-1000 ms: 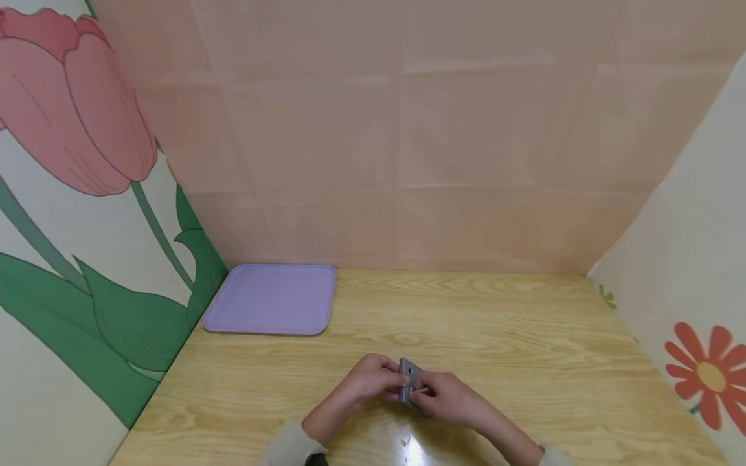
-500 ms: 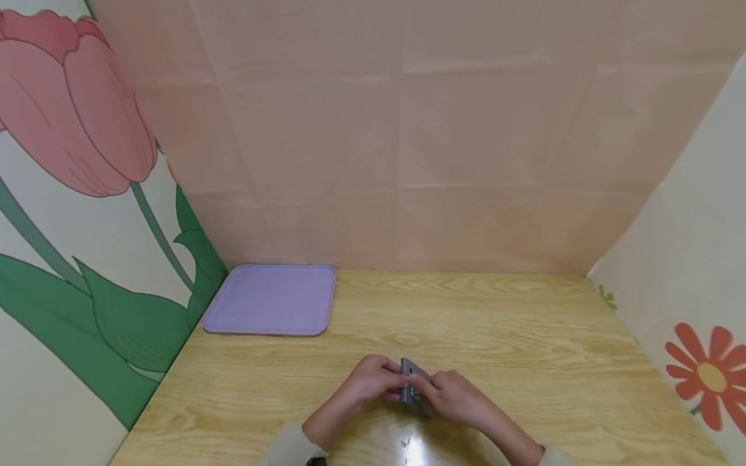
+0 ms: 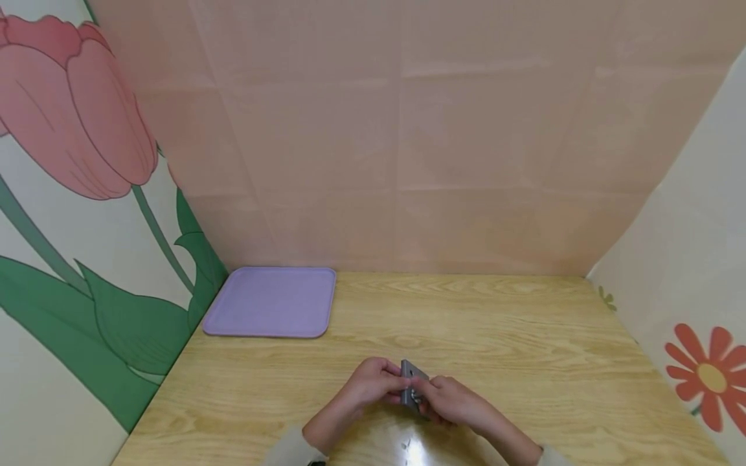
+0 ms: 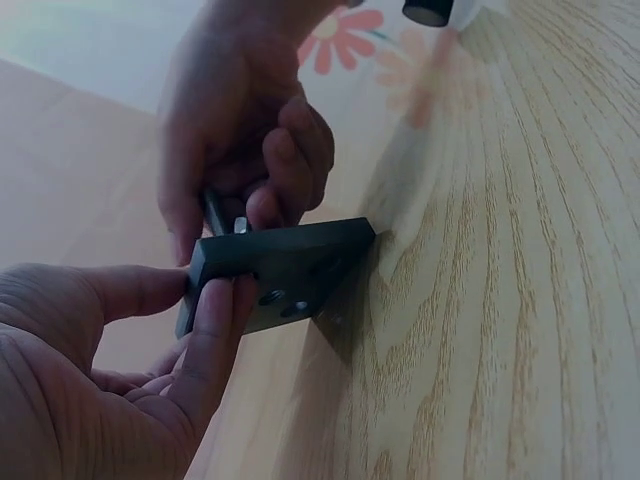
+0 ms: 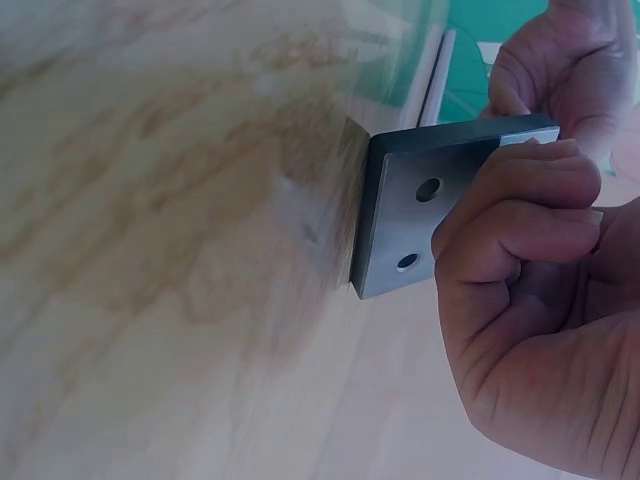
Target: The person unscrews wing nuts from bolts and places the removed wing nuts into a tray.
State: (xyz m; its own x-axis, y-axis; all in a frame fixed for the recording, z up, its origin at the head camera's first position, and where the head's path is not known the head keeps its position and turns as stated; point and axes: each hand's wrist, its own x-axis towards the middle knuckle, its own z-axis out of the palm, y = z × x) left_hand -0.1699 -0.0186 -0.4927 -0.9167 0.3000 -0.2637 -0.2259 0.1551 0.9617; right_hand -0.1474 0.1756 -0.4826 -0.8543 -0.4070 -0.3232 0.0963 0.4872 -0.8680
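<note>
My left hand (image 3: 375, 383) pinches one end of a grey metal plate (image 3: 415, 373) between thumb and fingers. The plate stands tilted on edge, one edge against the wooden table, and has several round holes, seen in both wrist views. My right hand (image 3: 457, 398) is at the plate's other face with fingers curled. In the left wrist view its fingers are around a short dark rod (image 4: 213, 212), beside a small silver bolt (image 4: 240, 226) standing at the plate. The right wrist view hides the bolt behind the curled fingers of the right hand (image 5: 530, 290).
A flat purple tray (image 3: 271, 301) lies at the table's back left. The wood-grain table (image 3: 513, 336) meets a pinkish cloth backdrop (image 3: 396, 129) behind and flower-printed panels at both sides. A dark cylindrical end (image 4: 428, 10) shows at the top of the left wrist view.
My right thumb and fingers have shifted around the bolt area, the thumb now reaching forward over the plate's face. My left hand and the plate stay nearly in place.
</note>
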